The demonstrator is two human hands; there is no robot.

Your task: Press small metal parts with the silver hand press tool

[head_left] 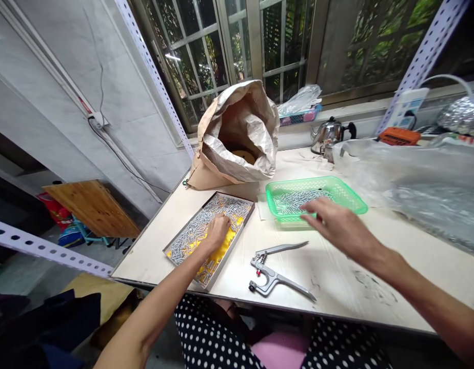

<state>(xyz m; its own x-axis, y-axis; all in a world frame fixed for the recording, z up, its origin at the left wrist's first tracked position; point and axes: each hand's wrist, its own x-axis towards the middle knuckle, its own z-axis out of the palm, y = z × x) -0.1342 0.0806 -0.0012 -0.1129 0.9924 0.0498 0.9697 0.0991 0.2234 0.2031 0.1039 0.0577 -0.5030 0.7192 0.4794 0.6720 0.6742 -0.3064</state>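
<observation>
My left hand (218,229) is closed, its fingers down among small silvery metal pieces (198,225) in a shallow tray (230,247) with a yellow bottom. Whatever those fingers pinch is hidden. My right hand (329,218) hovers at the near edge of a green plastic basket (356,201), thumb and fingers apart. Inside that basket lie more small metal pieces (294,201), several of them long and thin. Between the two hands, nearer to me, snap-fastener pliers (273,279) rest on the white table with their handles spread; neither hand touches them.
A large brown paper sack (217,164) stands open behind the tray. A steel kettle (329,134) is at the back by the window. Clear plastic bags (421,179) cover the right side, with an orange object (398,136) behind them. The white table (348,292) ends close to my lap.
</observation>
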